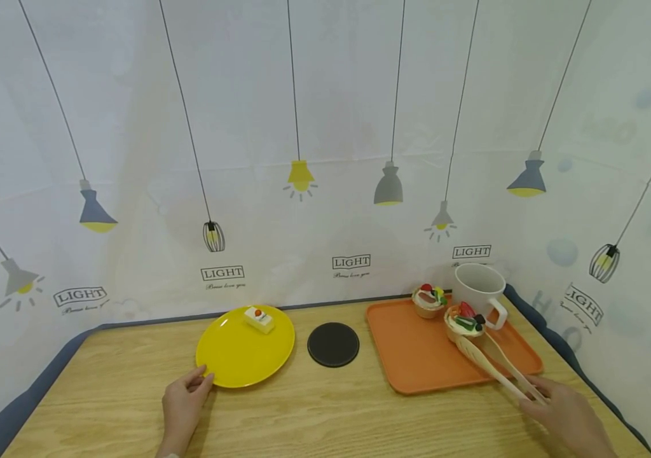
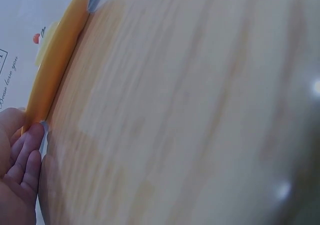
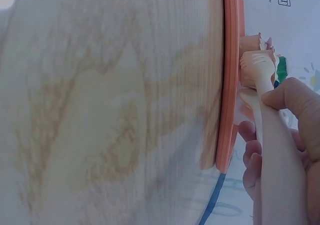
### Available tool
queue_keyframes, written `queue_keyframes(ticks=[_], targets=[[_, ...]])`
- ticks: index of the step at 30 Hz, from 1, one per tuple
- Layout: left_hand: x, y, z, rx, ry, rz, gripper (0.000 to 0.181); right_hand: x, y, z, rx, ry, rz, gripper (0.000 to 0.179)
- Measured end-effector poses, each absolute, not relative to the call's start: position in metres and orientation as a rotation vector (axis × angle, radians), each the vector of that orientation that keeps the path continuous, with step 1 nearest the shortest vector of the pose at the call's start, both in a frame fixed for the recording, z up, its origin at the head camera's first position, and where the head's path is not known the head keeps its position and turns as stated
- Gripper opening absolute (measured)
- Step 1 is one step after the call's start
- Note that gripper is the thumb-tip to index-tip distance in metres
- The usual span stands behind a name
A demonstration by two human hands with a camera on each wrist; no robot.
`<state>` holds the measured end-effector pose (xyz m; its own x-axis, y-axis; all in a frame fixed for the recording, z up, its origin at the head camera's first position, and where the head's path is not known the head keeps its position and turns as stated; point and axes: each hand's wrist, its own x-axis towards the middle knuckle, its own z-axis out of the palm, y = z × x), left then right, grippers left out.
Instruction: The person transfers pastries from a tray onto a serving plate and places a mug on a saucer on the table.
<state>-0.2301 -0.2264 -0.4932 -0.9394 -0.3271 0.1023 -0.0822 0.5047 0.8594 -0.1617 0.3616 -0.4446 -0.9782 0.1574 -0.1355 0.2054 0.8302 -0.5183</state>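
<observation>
My left hand (image 1: pixel 184 402) pinches the near-left rim of a yellow plate (image 1: pixel 239 362), thumb on top and fingers beneath in the left wrist view. On the plate's far side sits a small white cake piece (image 1: pixel 259 320) with a red-orange topping. With my right hand (image 1: pixel 568 410) I hold pale tongs (image 1: pixel 497 362), their tips right at the nearer fruit tart (image 1: pixel 465 324) on the orange tray (image 1: pixel 417 362). Strawberry, green and dark fruit top this tart. Just behind it stands another tart (image 1: pixel 428 301). The right wrist view shows the tongs' fork-shaped end (image 3: pixel 257 67) against the tart's side.
A white mug (image 1: pixel 479 289) stands at the tray's far right, close behind the nearer tart. Between plate and tray lies a round black coaster (image 1: pixel 333 345). A lamp-printed cloth wall (image 1: pixel 325 229) rises along the wooden table's (image 1: pixel 314 413) back edge.
</observation>
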Motion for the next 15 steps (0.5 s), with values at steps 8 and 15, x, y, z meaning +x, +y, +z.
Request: queue_keyframes(ticks=[8, 15], targets=[[-0.2313, -0.2255, -0.4924, 0.322, -2.477, -1.369, 0.034, -0.1642, 0.3618, -0.4425, 0.297, 2.904, -0.861, 0.068], [-0.2300, -0.2270, -0.4926, 0.337, -2.493, -1.407, 0.035, -0.1631, 0.3579, -0.4390, 0.301, 2.907, -0.877, 0.066]])
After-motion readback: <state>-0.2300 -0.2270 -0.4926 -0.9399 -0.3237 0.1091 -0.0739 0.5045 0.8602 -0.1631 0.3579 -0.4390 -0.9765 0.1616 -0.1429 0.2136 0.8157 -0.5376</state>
